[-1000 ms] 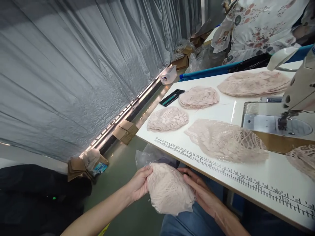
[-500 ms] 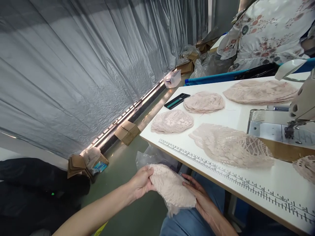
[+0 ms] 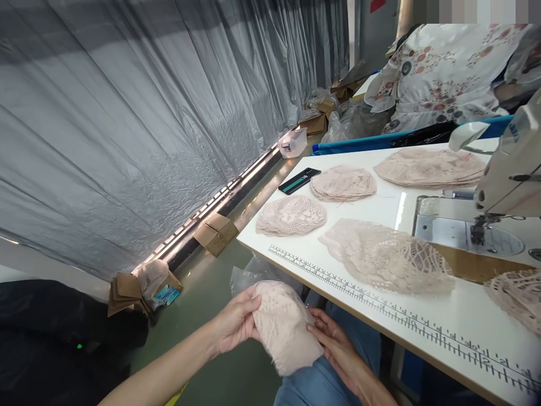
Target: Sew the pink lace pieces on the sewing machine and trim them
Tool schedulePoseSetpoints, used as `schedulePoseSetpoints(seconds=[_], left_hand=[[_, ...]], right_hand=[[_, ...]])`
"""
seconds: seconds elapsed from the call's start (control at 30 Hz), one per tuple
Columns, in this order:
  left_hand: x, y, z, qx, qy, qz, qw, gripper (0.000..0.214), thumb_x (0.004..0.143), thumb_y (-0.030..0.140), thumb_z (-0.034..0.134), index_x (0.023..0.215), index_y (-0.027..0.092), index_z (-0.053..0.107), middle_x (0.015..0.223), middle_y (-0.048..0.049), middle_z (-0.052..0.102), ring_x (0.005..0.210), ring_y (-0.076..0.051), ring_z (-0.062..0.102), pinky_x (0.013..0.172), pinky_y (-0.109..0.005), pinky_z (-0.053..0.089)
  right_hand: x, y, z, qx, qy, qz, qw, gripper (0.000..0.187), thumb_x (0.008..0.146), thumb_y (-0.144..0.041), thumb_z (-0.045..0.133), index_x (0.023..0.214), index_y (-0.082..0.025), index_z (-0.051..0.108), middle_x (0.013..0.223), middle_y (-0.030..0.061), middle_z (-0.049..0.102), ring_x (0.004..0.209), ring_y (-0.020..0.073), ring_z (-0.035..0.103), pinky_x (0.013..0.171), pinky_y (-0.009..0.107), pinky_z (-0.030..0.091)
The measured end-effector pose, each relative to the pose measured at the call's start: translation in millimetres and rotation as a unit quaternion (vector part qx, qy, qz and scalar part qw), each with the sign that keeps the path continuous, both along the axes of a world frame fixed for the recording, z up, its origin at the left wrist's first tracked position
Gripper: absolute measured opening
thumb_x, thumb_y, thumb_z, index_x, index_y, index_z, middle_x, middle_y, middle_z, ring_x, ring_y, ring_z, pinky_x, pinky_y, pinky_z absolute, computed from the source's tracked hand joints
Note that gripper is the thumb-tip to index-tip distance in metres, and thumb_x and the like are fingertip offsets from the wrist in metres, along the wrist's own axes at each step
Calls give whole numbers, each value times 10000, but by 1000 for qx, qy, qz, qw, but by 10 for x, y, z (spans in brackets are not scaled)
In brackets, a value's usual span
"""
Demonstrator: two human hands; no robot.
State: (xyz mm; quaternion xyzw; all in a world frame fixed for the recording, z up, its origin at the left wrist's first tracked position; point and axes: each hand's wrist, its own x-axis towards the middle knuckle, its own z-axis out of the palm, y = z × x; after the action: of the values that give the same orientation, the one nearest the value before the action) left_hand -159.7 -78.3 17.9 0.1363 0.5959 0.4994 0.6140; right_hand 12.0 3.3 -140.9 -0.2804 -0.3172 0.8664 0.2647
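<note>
Off the near edge of the desk, over a blue-clad leg, both hands hold a pale lace bundle. Left hand: grip pinched on the bundle's upper left edge, thumb on top. Right hand: fingers at the right edge; firmness of grip cannot be told. Handling, as judged: light, limp, openwork liable to snag or stretch, layers apt to slide. Advised hold: gather the edge's full thickness and support the drooping lower part.

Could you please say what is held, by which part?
Pale lace fabric: the left hand grips its upper left edge, the right hand its right edge.
</note>
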Motion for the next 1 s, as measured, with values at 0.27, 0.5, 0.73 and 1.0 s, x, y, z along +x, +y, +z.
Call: schedulePoseSetpoints(seconds=[0.27,0.5,0.73,1.0], left_hand=[[-389,-230,-19,56,-48,-203,976,556,827,288,702,1338,183,511,1289,-172,583,1140,-278,604,880,-337,524],[-652,-300,-67,22,-37,-251,967,452,723,307,788,1120,122,676,1018,-152,714,927,-257,697,817,-335,540],[-660,-238,-38,-8,-24,-272,962,267,647,286,821,814,94,742,788,-134,724,805,-290,707,839,-398,516],[-730,-229,-75,-19,-9,-260,965,219,626,267,826,745,102,744,736,-118,718,713,-268,699,788,-378,523]], right_hand=[[105,-158,181,60,81,58,993,450,702,-572,718,1006,-256,616,946,32,651,882,216,607,777,316,460],[183,-202,301,136,92,110,980,367,662,-535,748,708,-195,618,729,-8,519,712,171,509,674,273,416],[302,-120,413,285,51,158,944,173,733,-374,707,732,-205,664,1421,62,370,1312,291,340,1067,345,273],[261,-40,533,329,74,215,916,51,722,-259,709,722,-221,675,1293,46,528,1215,272,465,1005,345,345]])
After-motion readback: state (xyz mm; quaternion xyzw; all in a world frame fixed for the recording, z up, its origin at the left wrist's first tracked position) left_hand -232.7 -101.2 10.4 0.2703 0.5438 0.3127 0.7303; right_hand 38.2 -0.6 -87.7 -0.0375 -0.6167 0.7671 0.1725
